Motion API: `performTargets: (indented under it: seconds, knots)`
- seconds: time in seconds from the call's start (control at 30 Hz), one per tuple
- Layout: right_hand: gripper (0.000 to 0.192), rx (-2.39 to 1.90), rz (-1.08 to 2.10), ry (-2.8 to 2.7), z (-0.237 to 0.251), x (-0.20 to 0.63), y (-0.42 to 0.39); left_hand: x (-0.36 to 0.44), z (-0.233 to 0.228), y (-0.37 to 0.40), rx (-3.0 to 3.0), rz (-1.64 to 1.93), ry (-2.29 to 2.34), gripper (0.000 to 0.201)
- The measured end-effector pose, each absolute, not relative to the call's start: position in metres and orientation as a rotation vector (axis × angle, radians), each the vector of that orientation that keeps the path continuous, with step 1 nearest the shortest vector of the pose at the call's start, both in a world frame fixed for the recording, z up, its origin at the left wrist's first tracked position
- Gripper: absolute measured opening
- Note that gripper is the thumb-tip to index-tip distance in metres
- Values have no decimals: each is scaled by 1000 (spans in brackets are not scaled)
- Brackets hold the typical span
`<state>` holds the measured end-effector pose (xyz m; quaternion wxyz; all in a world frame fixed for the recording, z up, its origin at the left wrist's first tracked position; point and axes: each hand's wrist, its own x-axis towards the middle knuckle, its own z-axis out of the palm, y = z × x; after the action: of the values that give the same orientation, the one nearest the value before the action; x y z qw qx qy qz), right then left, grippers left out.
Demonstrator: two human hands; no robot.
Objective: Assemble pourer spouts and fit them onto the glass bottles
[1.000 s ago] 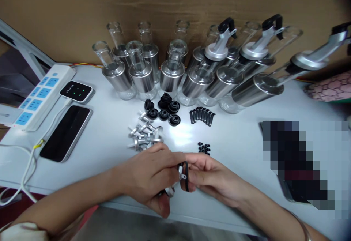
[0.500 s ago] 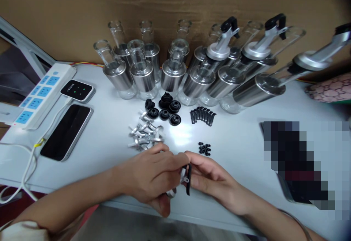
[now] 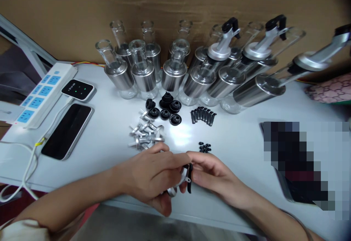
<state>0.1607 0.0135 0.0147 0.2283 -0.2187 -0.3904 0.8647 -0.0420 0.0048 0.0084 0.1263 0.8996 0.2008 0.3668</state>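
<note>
A: What is the person busy with at this moment?

B: It looks like the fitting step on a pourer. The left hand [image 3: 149, 177] is closed around a silver spout [image 3: 175, 186], and the right hand [image 3: 212, 175] pinches a small black lever cap [image 3: 189, 177] right against it. Both parts sit at the near edge of the white table [image 3: 236, 153], just in front of the pile of loose silver spouts [image 3: 145, 135].

A: So the cap is not seated?

B: That cannot be told; the fingers hide the joint. Judging by the pinch, the cap is being lined up with the spout's tip. The next move probably calls for a steady spout and a small, straight press so the cap's pivot meets its slot.

A: How are the hands posed?

B: Both forearms come in from the near edge and meet just short of that spout pile. The left hand is knuckles-up, fingers curled down over the spout, thumb underneath. The right hand lies more on its side, thumb and forefinger pointing left toward the spout.

A: And what lies beyond the pile?

B: Black rubber stoppers [image 3: 164, 109] just behind it, and the glass-and-steel bottles [image 3: 170, 76] further back along the cardboard wall.
</note>
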Motion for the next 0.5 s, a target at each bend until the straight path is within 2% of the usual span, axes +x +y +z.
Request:
performTargets:
  seconds: [0.23,0.5]
  knots:
    - [27,-678,2348,-1076,11,160,15,-43,10,5,2598,1010,620,15]
    - [28,-611,2397,-1034,11,160,16,-44,7,4,2620,990,586,12]
